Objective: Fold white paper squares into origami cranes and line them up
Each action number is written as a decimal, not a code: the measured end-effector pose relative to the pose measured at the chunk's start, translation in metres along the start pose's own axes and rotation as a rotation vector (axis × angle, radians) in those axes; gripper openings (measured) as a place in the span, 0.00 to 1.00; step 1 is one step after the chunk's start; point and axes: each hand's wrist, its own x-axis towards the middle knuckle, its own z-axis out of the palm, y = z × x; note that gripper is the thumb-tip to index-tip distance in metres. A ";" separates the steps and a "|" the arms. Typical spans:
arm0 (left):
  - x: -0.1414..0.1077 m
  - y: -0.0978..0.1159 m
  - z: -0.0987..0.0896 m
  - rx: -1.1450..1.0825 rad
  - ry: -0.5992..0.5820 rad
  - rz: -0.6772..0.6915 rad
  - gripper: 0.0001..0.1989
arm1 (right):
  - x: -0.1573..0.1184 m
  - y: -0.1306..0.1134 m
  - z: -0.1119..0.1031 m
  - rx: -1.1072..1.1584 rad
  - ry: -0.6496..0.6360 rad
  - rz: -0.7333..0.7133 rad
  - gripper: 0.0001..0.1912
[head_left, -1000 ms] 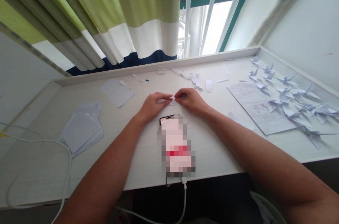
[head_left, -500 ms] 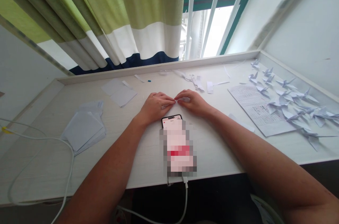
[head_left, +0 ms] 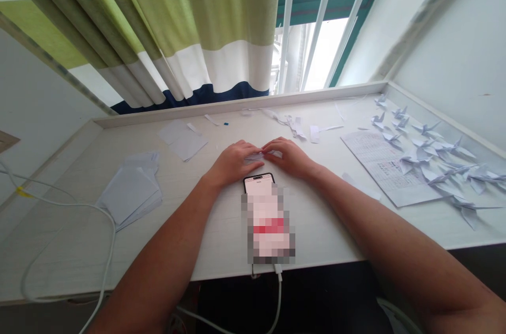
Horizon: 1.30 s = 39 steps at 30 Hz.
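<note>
"Where's the piece in hand?"

"The small white paper [head_left: 255, 157] is near the middle of the desk [head_left: 324, 234], between both hands, just beyond the phone [head_left: 269, 218]."

"How is it held?"

"The right hand [head_left: 290, 157] looks pinched on it, fingertips bunched. The left hand [head_left: 233, 163] has its fingers at the paper's far side, thumb parted toward the near side; whether it truly grips, I can't tell."

"What could spoil it?"

"A skewed crease, I'd say, if the two sets of fingertips press unevenly. The paper looks thin, so too hard a pull might tear it. The left thumb drifting nearer could nudge the phone."

"And the arms?"

"Both forearms reach in from the near edge, slanting inward until the fingertips meet. The backs of the hands face up, wrists low over the desk. The paper cranes [head_left: 415, 157] sit well apart, to the right."
</note>
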 end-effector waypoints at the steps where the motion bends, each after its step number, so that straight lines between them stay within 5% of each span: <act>1: 0.000 0.000 0.000 -0.006 0.000 -0.010 0.16 | 0.000 0.000 0.000 -0.013 0.007 0.005 0.08; 7: 0.001 -0.002 0.003 -0.065 -0.003 -0.071 0.09 | -0.001 -0.004 -0.004 0.017 -0.003 0.001 0.09; 13: -0.001 -0.001 0.008 -0.148 0.112 -0.197 0.14 | -0.002 -0.005 -0.004 0.035 0.021 0.029 0.10; 21: 0.001 0.011 0.012 -0.532 0.211 -0.392 0.17 | -0.002 -0.012 -0.008 0.294 0.096 0.160 0.10; 27: 0.002 0.010 0.014 -0.637 0.192 -0.483 0.16 | -0.003 -0.014 -0.009 0.221 0.106 0.018 0.10; 31: 0.002 0.008 0.016 -0.583 0.136 -0.452 0.10 | -0.001 -0.009 -0.006 0.127 0.033 0.024 0.06; 39: -0.001 0.001 0.005 -0.137 0.140 -0.220 0.03 | 0.002 0.000 0.000 -0.014 -0.005 -0.065 0.09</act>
